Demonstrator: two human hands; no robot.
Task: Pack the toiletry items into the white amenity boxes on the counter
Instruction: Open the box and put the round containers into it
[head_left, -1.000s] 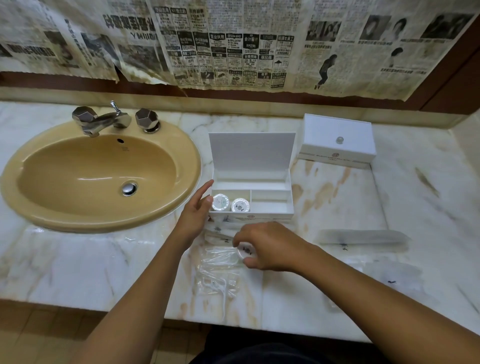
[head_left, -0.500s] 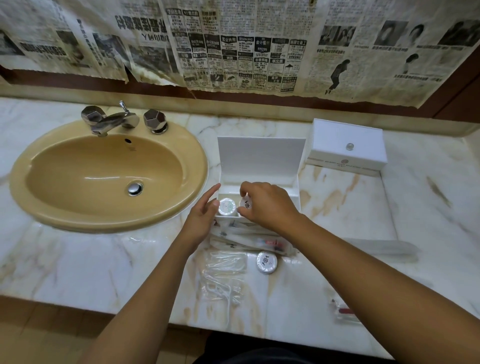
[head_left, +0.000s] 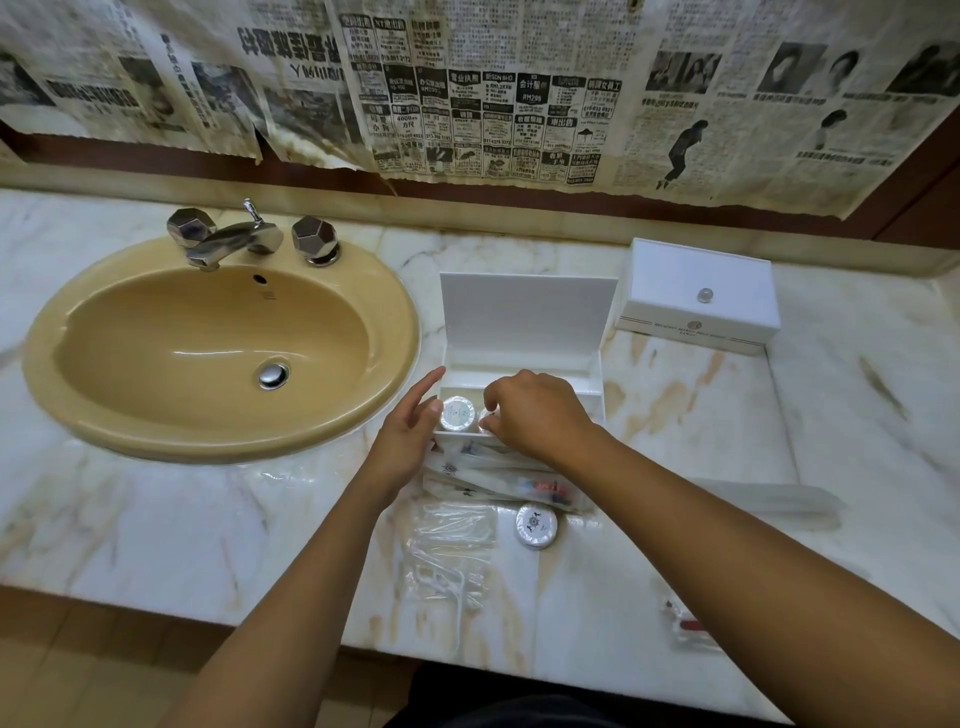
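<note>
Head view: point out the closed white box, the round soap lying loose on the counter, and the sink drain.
closed white box (head_left: 696, 283), head view, on its lid top.
round soap (head_left: 536, 526), head view, on its wrapped top face.
sink drain (head_left: 273, 375), head view, on the metal plug.

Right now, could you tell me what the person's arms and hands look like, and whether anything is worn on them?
Both forearms are bare: no sleeves, gloves, watch, bracelets or rings show on the left hand or the right hand.
</note>
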